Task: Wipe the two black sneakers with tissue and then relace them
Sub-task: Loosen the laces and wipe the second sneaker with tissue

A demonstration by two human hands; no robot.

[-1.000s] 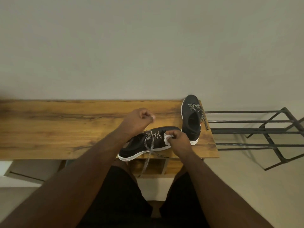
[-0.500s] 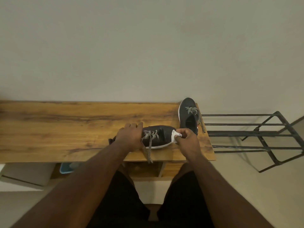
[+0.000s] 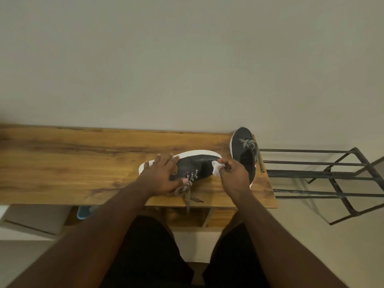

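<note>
A: Item one?
B: Black knit sneaker with a white sole (image 3: 197,163), tipped on its side on the long wooden table (image 3: 72,163), sole turned toward the wall, black-and-white patterned laces (image 3: 188,193) trailing over the near edge.
A: Held?
B: Left hand (image 3: 161,176) spread over its heel end, fingers curled over the upper, thumb by the eyelets.
A: Item two?
B: Small white tissue (image 3: 217,168), pinched tight in the right hand (image 3: 234,173) and touching the sneaker's toe.
A: Item three?
B: Second black sneaker (image 3: 243,150), upright at the table's right end, toe toward the wall, partly laced.
A: Surroundings?
B: Black metal rack (image 3: 332,175) just beside the table on the right.
</note>
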